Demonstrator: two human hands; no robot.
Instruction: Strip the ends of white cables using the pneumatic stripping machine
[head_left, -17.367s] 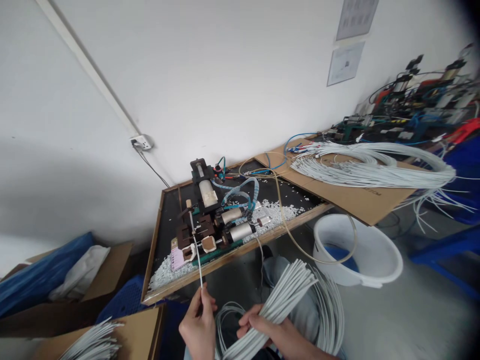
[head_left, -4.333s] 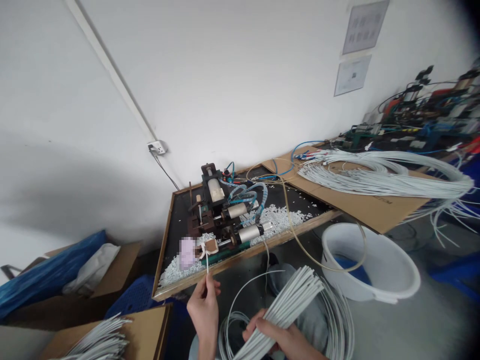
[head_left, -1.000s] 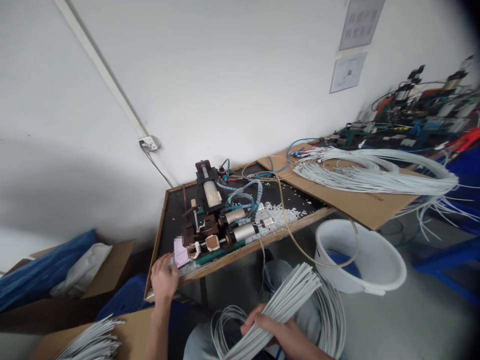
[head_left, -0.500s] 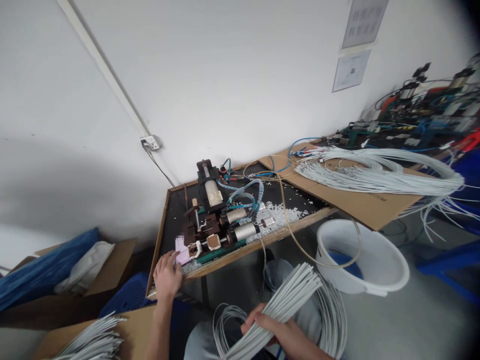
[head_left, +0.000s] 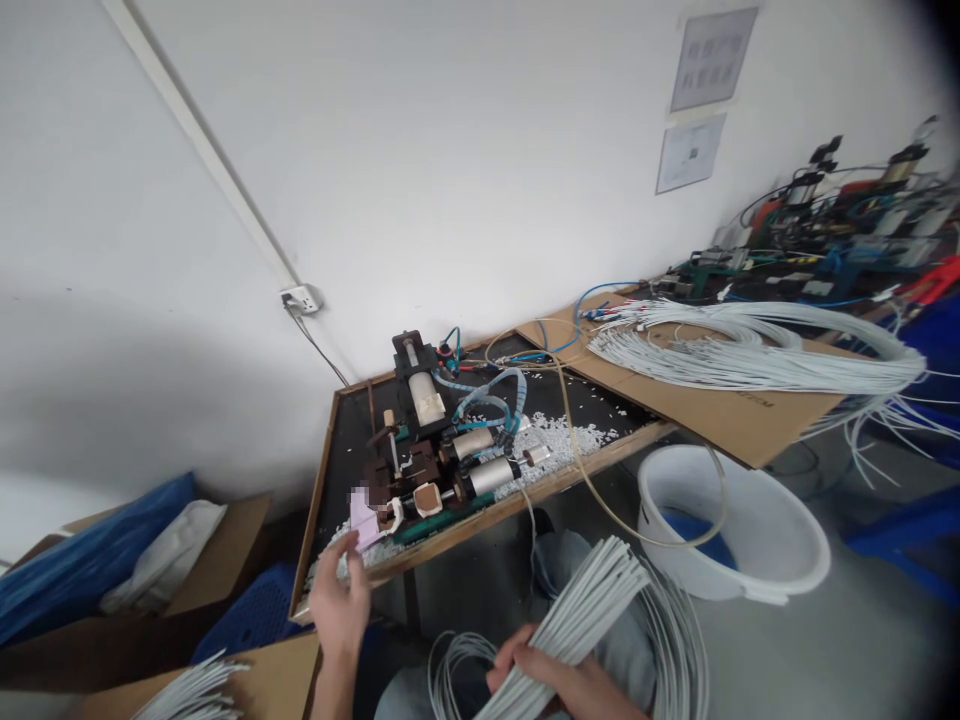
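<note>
clasping a bundle point(head_left: 592, 600) of white wires above the lap in the right hand point(head_left: 547, 675), wrapping the fingers around it and laying the thumb across the top; pointing its cut ends up toward the bench point(head_left: 450, 540). judging by looks, handling something smooth and springy: light per wire, weightier together, bending easily, tending to slide lengthwise, hardly fragile; probably best gripping firmly a little behind the ends, squeezing all strands at once. hovering the left hand point(head_left: 341, 600) at the bench's near left corner, by a pink card point(head_left: 365, 522), parting thumb and fingers loosely and gripping nothing visible; being unable to tell whether touching the card. seeing a machine point(head_left: 426, 397) beyond, amid white scraps point(head_left: 562, 440); farther right, seeing a large coil point(head_left: 810, 365) lying on cardboard point(head_left: 720, 412).
</note>
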